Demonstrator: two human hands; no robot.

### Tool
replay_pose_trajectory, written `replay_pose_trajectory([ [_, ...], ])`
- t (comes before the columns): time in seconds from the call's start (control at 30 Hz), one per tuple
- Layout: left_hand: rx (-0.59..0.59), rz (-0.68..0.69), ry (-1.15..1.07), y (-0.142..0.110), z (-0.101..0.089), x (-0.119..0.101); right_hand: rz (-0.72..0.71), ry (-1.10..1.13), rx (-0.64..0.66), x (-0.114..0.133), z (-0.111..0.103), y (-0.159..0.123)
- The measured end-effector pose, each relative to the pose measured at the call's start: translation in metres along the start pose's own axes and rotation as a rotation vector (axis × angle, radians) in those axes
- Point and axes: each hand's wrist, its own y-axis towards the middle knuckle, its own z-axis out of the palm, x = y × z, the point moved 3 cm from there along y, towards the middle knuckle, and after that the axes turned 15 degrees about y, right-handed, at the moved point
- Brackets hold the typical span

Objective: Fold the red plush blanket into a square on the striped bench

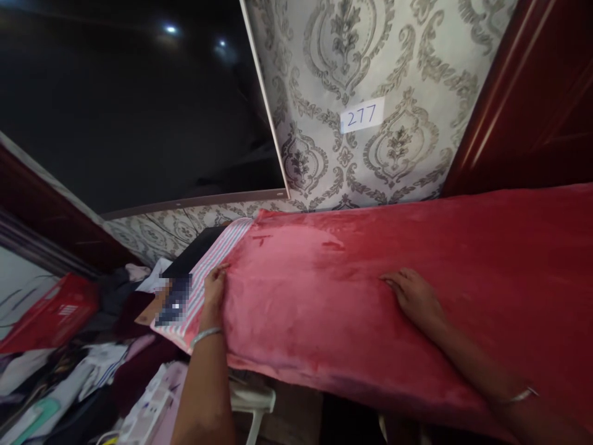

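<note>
A long red plush cloth (306, 296) covers the raised surface in front of me. At its left end a striped pink, white and grey cloth (234, 233) shows from under it. My left hand (215, 287), a bracelet on its wrist, lies where the two cloths meet, its fingers stretched towards the red one. Farther right, my right hand (411, 293) rests on the red cloth, fingers extended to the left and holding nothing I can see. Darker brushed patches mark the plush between the hands.
A large television (139, 111) hangs above patterned wallpaper with a paper label (362, 115) reading 277. Piled clothes (102, 371) and a red bag (58, 312) lie at the left. A white stand leg (254, 402) shows below. Dark red wood (523, 105) stands behind right.
</note>
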Motion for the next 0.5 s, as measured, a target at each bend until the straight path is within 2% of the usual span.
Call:
replay_pose_trajectory([
  [0.27,-0.044,0.015,-0.154,0.000,-0.007,0.002,-0.020,0.057,-0.031,0.003,-0.013,0.001],
  [0.5,-0.036,0.118,-0.092,0.005,-0.008,-0.003,-0.100,0.173,-0.086,-0.005,-0.012,0.001],
])
